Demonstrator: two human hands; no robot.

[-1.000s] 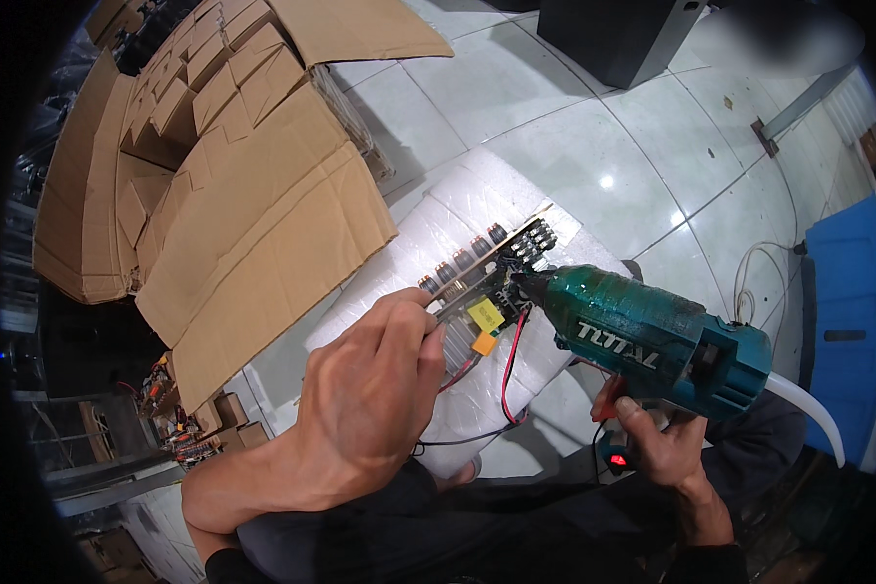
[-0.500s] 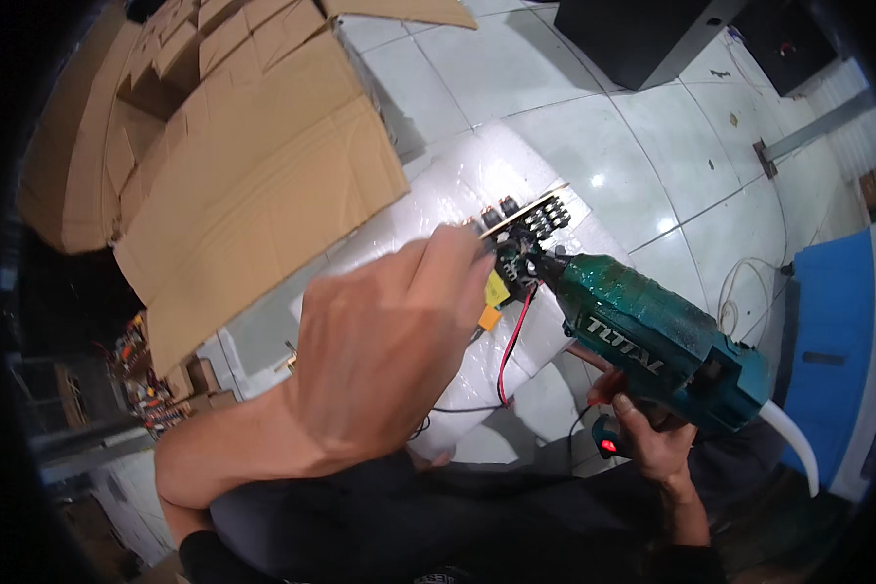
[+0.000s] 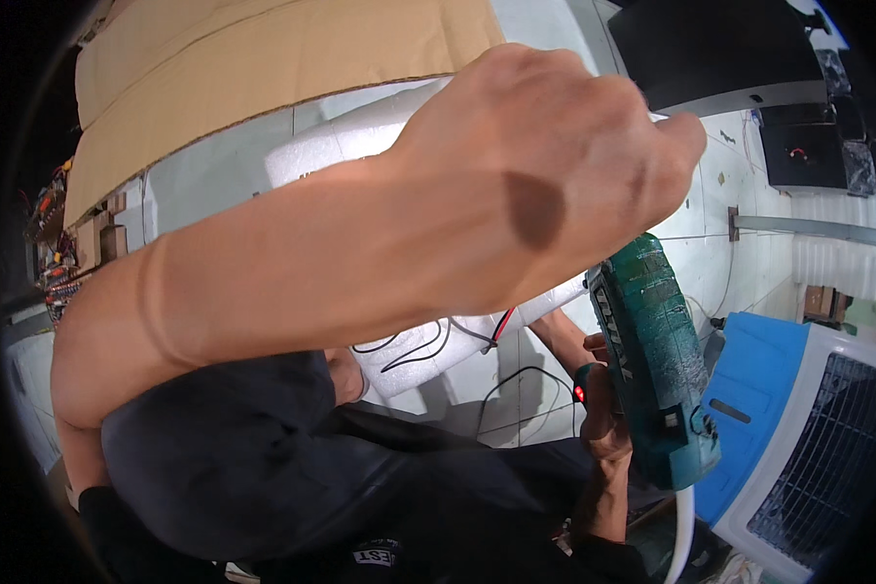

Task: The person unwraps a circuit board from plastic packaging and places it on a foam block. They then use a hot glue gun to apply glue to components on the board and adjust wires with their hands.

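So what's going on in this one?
A person's right hand grips a teal cordless power drill beside a white foam block trailing red and black wires. The left hand, raised close to the camera, hides the drill's tip. Brown cardboard sheets lie beyond on the tiled floor.

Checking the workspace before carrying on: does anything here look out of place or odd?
The left hand is raised close to the camera, hiding most of the white foam block. Loose red and black wires trail over its edge. The right hand grips the teal power drill.
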